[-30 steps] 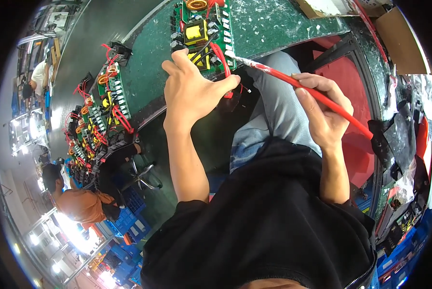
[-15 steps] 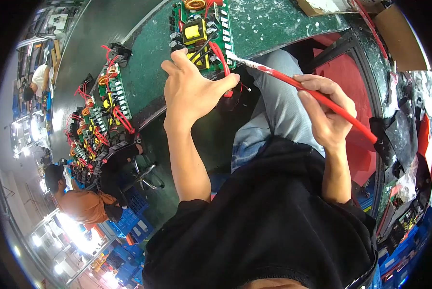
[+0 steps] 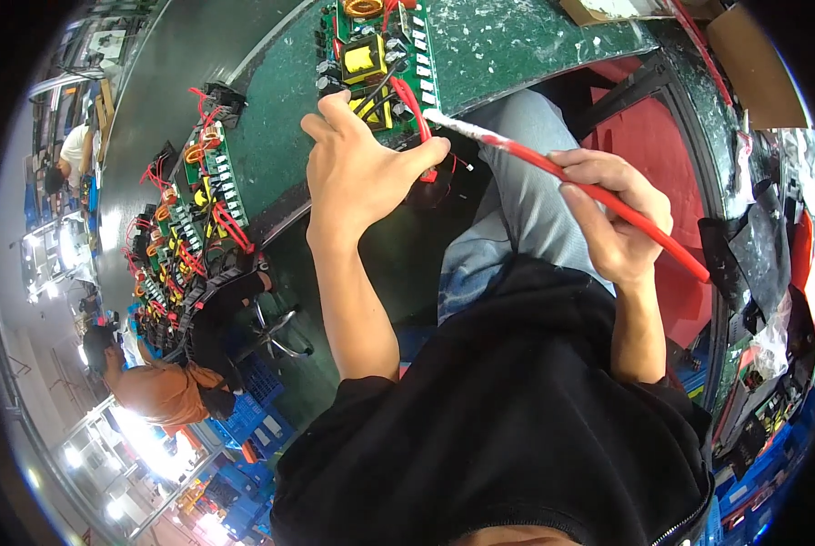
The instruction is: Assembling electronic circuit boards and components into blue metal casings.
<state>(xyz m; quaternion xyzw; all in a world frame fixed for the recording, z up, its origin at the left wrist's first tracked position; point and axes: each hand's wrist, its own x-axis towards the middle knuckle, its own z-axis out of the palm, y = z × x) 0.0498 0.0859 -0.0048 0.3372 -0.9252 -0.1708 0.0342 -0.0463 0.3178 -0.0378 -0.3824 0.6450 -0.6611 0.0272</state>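
A green circuit board (image 3: 371, 64) with a yellow transformer, a copper coil and red wires lies at the near edge of the green workbench (image 3: 517, 45). My left hand (image 3: 357, 173) rests on the board's near end, fingers curled over its edge, gripping it. My right hand (image 3: 612, 214) holds a long red-handled brush (image 3: 571, 177) like a pen. Its whitish tip reaches the board right by my left thumb.
A row of several similar boards (image 3: 189, 227) with red wires lines the bench to the left. A person in an orange top (image 3: 157, 387) sits at lower left. A cardboard box (image 3: 753, 64) and black parts (image 3: 753, 264) lie on the right. Blue crates (image 3: 253, 419) stand below.
The scene barely differs. The brush tip has stayed by the board's near edge and both hands hold the same pose; the view has shifted slightly.
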